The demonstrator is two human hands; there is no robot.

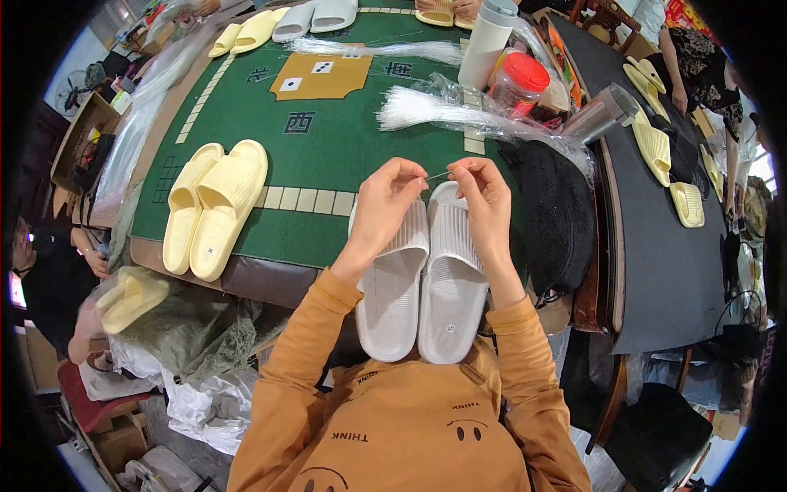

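Note:
A pair of light grey slide slippers, the left one [388, 307] and the right one [452, 303], rests side by side at the table's near edge, toes pointing away from me. Over their toe ends, my left hand [381, 209] pinches one end of a thin plastic strand [438, 175]. My right hand [485, 197] has the other end between thumb and fingers, so the strand spans the gap. Beyond my hands lies a bundle of white plastic strands [410, 109] partly in clear wrap. A pale yellow pair of slippers [217, 209] stands to the left.
The green mat [328, 164] covers the table. A black mesh bag [557, 213], a red-lidded jar [520, 82], a white cylinder [485, 49] and a metal tumbler [602, 111] stand right. More slippers [316, 18] sit at the far edge. Other people work around; yellow slippers [652, 148] lie on the dark table [668, 271].

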